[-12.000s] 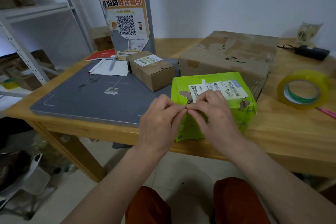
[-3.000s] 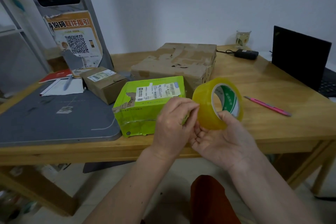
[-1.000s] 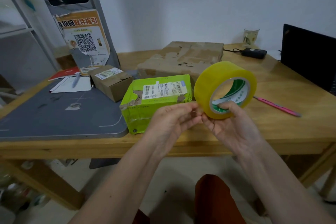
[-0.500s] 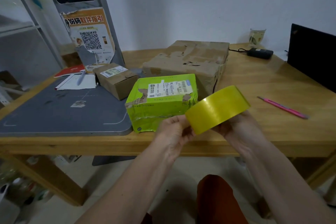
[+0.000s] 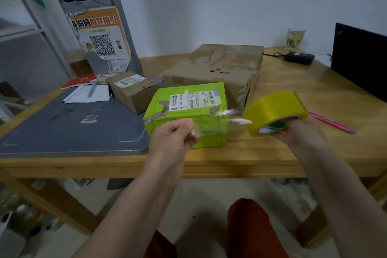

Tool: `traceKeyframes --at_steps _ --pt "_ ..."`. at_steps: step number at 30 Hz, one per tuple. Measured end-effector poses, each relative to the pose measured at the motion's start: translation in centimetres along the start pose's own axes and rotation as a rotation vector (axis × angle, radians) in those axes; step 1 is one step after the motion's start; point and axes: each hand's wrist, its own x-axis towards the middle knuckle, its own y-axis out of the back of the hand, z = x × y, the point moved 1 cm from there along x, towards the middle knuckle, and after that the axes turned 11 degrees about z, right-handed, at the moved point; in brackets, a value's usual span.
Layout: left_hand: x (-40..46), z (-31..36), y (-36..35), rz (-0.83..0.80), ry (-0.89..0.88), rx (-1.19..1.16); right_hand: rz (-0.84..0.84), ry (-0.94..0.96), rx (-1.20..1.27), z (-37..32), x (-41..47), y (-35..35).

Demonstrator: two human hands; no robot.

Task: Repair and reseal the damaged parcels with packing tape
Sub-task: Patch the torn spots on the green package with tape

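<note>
Tape strip (image 5: 217,123) runs sideways, left hand (image 5: 173,134) to roll (image 5: 274,111).

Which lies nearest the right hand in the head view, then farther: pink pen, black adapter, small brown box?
From the right hand, which holds the tape roll:
1. Pink pen, just to its right on the table.
2. Black adapter, far back near the wall.
3. Small brown box, far left on the grey mat.
</note>
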Motion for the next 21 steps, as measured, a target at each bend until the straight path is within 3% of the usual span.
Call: traceKeyframes --at_steps 5,11,16,21 --pt "0.0 -0.1 -0.3 -0.063 0.025 0.005 0.041 0.05 -0.024 0.5 1.0 1.2" --pt "-1.2 -0.8 -3.0 -0.274 0.03 -0.002 0.012 0.185 -0.179 2.7 3.1 2.4" --pt "-0.9 -3.8 -6.1 -0.179 -0.006 0.119 0.023 0.399 -0.33 3.1 4.3 3.6" --pt "-0.5 -5.5 -7.6 -0.134 -0.188 0.241 -0.11 0.61 -0.67 1.8 6.5 6.5"
